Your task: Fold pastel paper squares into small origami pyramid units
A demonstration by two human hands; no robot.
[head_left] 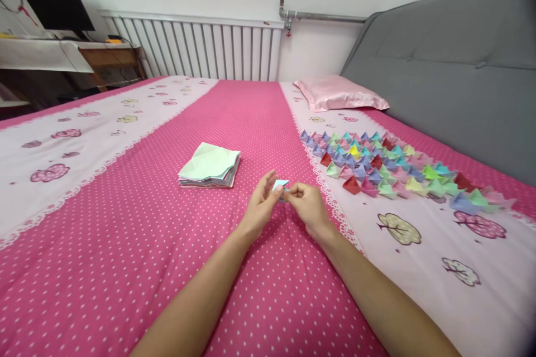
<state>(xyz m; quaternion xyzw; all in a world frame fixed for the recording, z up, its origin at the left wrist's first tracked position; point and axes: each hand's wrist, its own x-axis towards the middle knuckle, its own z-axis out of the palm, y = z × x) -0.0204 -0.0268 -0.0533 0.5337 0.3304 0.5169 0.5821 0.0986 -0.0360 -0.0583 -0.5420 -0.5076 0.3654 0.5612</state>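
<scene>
A small folded piece of light blue paper (281, 183) is pinched between my two hands above the pink dotted bedsheet. My left hand (262, 203) grips its left side, thumb in front and fingers behind. On the other side, the closed fingers of my right hand (309, 206) hold its right edge. My fingers cover part of the paper. To the left lies a stack of square paper sheets (209, 163), pale green on top. Rows of small folded paper boats (372, 162) in many colours stand to the right.
A pink pillow (339, 92) lies at the far right, against a grey padded headboard (452, 50). Behind the bed are a white radiator (196, 47) and a pipe (326, 17). A black monitor (54, 4) stands on a desk (42, 54) at the far left.
</scene>
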